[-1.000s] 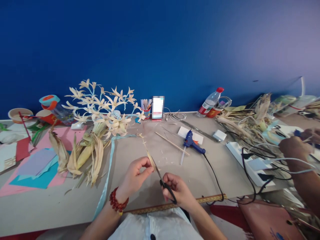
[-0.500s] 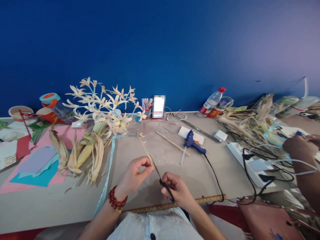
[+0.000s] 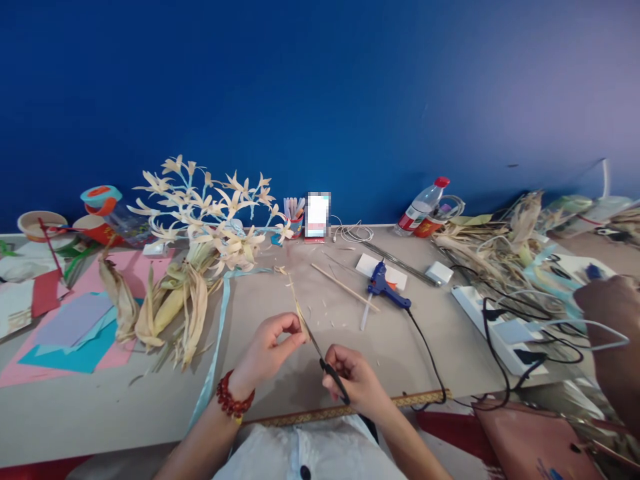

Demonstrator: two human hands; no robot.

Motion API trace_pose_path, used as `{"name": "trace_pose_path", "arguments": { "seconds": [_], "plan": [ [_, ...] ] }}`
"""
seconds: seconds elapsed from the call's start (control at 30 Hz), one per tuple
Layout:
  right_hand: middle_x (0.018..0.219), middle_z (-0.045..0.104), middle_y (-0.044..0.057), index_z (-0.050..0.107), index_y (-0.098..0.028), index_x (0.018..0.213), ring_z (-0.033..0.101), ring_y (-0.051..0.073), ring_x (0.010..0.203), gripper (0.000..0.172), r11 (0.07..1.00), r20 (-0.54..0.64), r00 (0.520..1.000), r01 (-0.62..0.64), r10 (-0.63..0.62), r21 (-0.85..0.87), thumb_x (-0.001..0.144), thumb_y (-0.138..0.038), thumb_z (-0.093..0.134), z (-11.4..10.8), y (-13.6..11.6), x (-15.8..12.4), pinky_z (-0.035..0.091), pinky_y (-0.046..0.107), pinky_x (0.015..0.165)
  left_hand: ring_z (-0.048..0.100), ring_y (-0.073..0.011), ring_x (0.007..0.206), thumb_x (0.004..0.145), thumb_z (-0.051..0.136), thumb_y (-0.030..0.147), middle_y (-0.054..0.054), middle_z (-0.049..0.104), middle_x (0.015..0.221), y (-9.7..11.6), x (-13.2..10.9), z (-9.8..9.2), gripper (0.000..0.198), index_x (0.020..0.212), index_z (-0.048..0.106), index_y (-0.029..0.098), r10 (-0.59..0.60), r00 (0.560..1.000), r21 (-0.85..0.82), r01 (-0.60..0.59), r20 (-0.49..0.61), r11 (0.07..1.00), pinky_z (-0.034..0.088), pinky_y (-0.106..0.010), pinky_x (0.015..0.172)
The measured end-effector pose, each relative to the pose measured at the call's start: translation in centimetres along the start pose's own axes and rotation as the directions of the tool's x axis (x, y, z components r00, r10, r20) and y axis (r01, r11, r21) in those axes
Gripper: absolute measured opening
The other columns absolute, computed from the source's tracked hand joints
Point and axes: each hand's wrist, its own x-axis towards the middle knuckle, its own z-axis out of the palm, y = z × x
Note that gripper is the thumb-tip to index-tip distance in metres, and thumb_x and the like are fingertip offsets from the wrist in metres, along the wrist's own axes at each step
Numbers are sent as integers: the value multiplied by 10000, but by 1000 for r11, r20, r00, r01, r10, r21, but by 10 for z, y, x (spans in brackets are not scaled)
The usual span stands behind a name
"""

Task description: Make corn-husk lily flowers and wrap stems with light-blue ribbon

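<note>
Between thumb and fingers, my left hand point(image 3: 280, 340) pinches a thin, pale yellow husk strip point(image 3: 295, 297) that points up and away over the table. Black-handled scissors point(image 3: 334, 379) are in my right hand point(image 3: 353, 377), its fingers curled at the handles. The scissor blades reach up to the left, alongside the strip at my left fingertips. Whether the blades are parted I cannot tell. Small pale scraps lie on the table beyond my hands.
A blue glue gun point(image 3: 384, 285) rests right of centre beside a wooden stick point(image 3: 345, 287). Husk flowers point(image 3: 225, 213) and corn husks point(image 3: 167, 307) stand left. A power strip point(image 3: 493, 327) with cables lies right, near another person's hand point(image 3: 607, 310).
The strip's free end has swung slightly to the right. The other person's hand at the far right has shifted a little. My hands are almost where they were.
</note>
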Motion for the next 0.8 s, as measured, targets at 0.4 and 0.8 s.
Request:
{"name": "trace_pose_path", "arguments": {
  "seconds": [0.4,0.8],
  "plan": [
    [500,478,-84,457,-200,668,392,53,397,464,1000,0,1000,5,-5,-11,650,-507,804,-2,2,1,317,176,407,533,-156,757,883,543,227,-14,599,756,-1,0,-2,160,736,570,170,-30,998,-132,36,51,991,399,-253,727],
    [492,449,-91,434,-202,661,381,46,381,500,1000,0,1000,13,-13,-20,649,-547,796,-2,-1,1,298,170,388,510,-154,742,874,530,213,-14,585,746,0,0,-2,175,704,536,173,-45,997,-212,58,69,976,376,-252,707]
  ]
}}
